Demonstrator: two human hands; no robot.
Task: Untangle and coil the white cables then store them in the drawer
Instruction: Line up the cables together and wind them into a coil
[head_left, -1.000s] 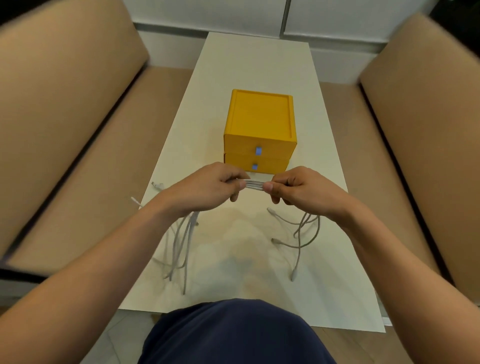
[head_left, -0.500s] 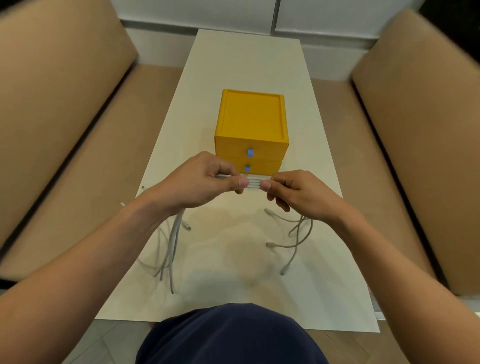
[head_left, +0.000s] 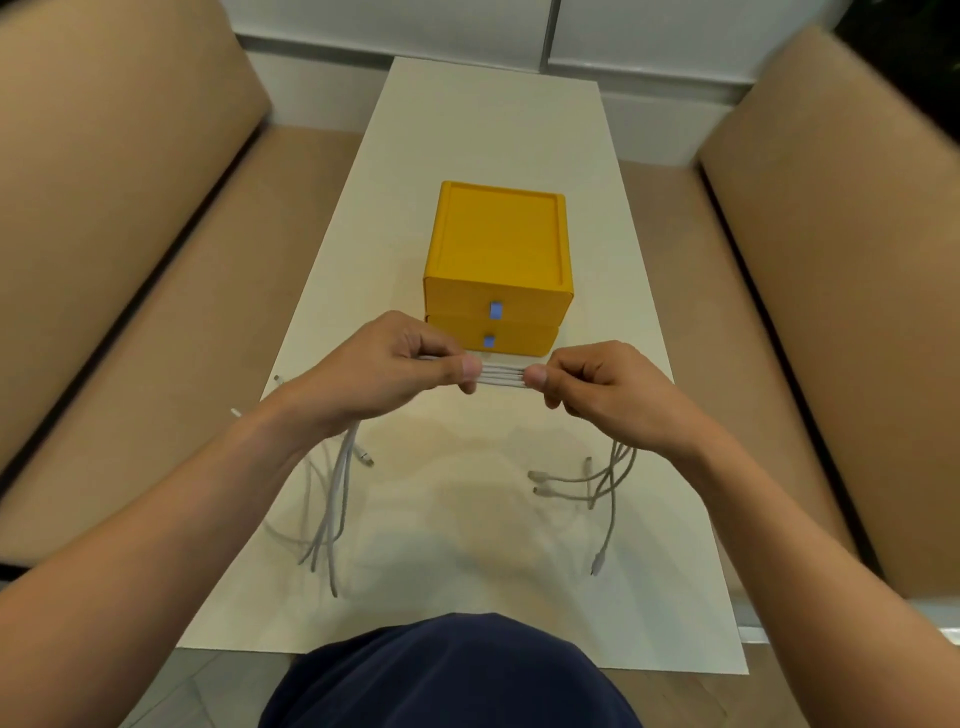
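Halfway at most, judging by looks: pinching the white cables (head_left: 503, 376) flat and side by side between left hand (head_left: 384, 374) and right hand (head_left: 608, 389), held close together above the table's (head_left: 493, 130) near half, with loose ends draped toward both long edges. Untangled in part, not yet coiled. Left to do: coiling, opening a closed drawer (head_left: 524, 312) of the yellow box (head_left: 498, 234) at mid-table, storing.

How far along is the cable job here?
Done: the white cables lie side by side, apparently untangled. In hand: the left hand and right hand pinch them taut, ends dangling. Left: coiling and storing; both drawers of the yellow box are shut.
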